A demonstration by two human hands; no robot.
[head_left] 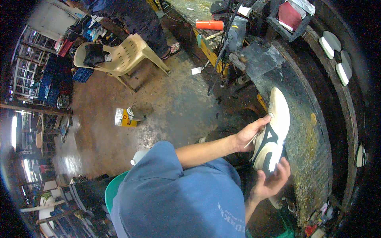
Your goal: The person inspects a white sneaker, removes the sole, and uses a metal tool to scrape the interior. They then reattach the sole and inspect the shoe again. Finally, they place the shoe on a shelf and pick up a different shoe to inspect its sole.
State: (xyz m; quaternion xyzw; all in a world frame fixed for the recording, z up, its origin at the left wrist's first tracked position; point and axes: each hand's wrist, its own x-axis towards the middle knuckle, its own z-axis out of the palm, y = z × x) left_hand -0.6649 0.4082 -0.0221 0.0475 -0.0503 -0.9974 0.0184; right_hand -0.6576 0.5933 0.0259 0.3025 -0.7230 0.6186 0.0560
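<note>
A cream-white shoe (279,109) with dark trim and pale laces is tilted on its side over the worn workbench, toe pointing away from me. My left hand (251,134) grips it near the laces, the thumb pressed along the upper. Around the heel curls my right hand (273,183), with its thumb on one side and its fingers on the other. The palm side of my left hand is hidden behind the shoe.
The dark workbench (303,158) curves along my right, with white soles (344,71) on a ledge beyond. An orange cylinder (209,25) lies at the far end. A beige plastic chair (123,55) and a yellow can (129,118) stand on the floor. Another person (135,20) stands behind the chair.
</note>
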